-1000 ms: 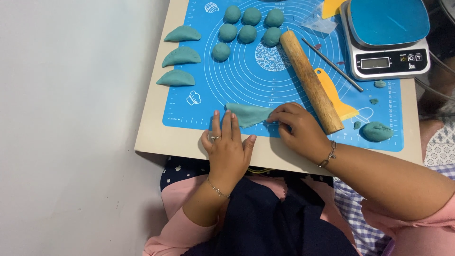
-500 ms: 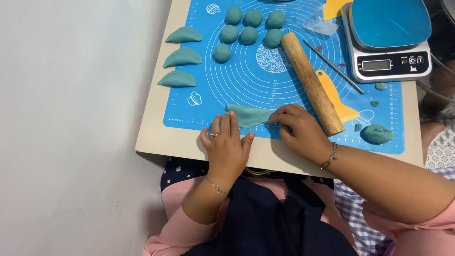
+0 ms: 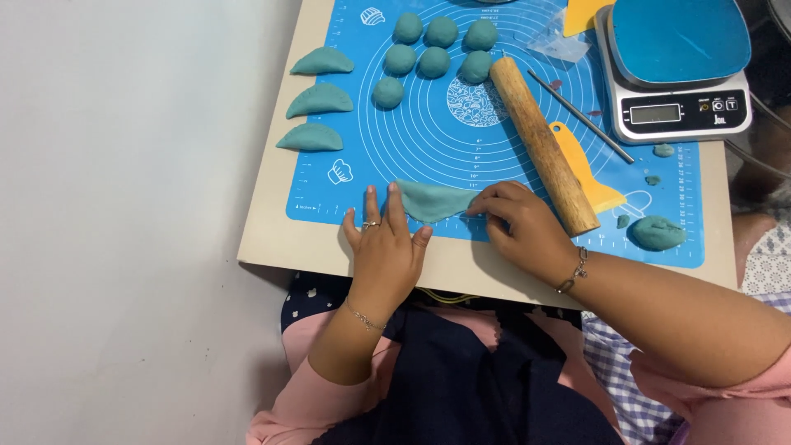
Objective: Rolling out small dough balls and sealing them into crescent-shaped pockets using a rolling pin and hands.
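A folded half-moon piece of teal dough (image 3: 435, 200) lies at the near edge of the blue silicone mat (image 3: 511, 156). My left hand (image 3: 387, 247) rests flat on the mat, its fingertips touching the dough's left end. My right hand (image 3: 523, 227) presses its fingertips on the dough's right edge. A wooden rolling pin (image 3: 540, 140) lies diagonally just beyond my right hand, over a yellow scraper (image 3: 587, 177).
Three folded dough crescents (image 3: 320, 100) line the mat's left side, with several dough balls (image 3: 432, 49) behind. A lump of dough (image 3: 657, 232) sits at the right. A digital kitchen scale (image 3: 677, 66), a thin metal rod (image 3: 581, 115) and a beige board (image 3: 280, 239) underneath are also here.
Both hands stay on the folded dough; the right fingers have shifted slightly along its right edge. The view has drifted a little.
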